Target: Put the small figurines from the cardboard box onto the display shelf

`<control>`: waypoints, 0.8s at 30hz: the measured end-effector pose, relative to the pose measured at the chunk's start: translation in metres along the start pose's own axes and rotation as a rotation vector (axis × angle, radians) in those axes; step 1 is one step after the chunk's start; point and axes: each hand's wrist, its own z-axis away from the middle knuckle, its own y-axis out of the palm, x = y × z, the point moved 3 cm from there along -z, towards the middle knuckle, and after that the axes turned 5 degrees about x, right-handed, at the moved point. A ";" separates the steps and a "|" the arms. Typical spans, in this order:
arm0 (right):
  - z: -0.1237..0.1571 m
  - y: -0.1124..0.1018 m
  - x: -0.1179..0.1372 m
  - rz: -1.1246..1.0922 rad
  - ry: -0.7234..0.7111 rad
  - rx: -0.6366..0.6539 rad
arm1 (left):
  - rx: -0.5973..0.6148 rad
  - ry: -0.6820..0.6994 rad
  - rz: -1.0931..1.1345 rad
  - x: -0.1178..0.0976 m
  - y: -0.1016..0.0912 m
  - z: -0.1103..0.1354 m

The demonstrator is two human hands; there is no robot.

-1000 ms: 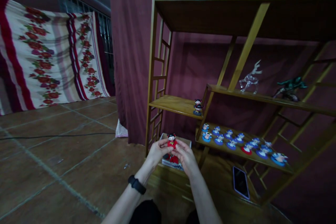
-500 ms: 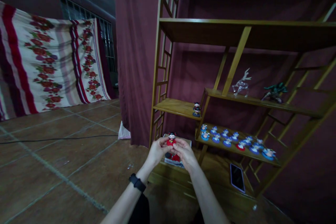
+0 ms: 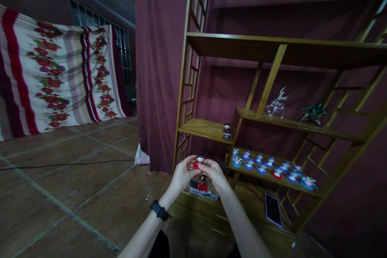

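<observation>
A small figurine (image 3: pixel 200 160) with black hair and a red base is held upright between my two hands. My left hand (image 3: pixel 183 174) grips it from the left, fingers closed round its side. From the right, my right hand (image 3: pixel 214 174) pinches it with thumb and fingers. Just below my hands stands an open box (image 3: pixel 204 194) with more red and dark pieces inside, partly hidden. Two similar dark-haired figurines (image 3: pixel 227 131) stand one behind the other at the right end of the left shelf (image 3: pixel 202 127).
Several blue and purple figurines (image 3: pixel 262 168) stand in rows on the lower right shelf, one with a red base. Above them are a clear deer figure (image 3: pixel 276 105) and a dark green figure (image 3: pixel 314 113). A phone (image 3: pixel 273 209) lies on the bottom board. A cable (image 3: pixel 66 165) crosses the floor.
The view has tilted up slightly, so the shelves sit lower in the picture. My hands still hold the figurine, raised a little relative to the box, whose contents show more.
</observation>
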 end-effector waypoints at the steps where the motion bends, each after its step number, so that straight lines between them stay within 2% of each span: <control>1: -0.001 0.000 0.001 -0.003 0.007 -0.001 | -0.001 -0.008 0.005 -0.001 0.000 -0.001; 9: -0.008 -0.003 0.004 -0.023 0.012 -0.003 | -0.013 -0.046 0.055 -0.007 0.000 -0.013; 14: -0.018 -0.001 0.023 0.000 -0.064 0.054 | 0.019 -0.030 0.102 -0.015 -0.005 -0.020; 20: -0.038 0.012 0.045 0.092 -0.119 0.121 | -0.004 0.012 0.093 -0.027 -0.014 -0.031; 24: -0.057 0.019 0.048 0.130 -0.140 0.086 | -0.036 0.056 0.066 -0.035 -0.015 -0.040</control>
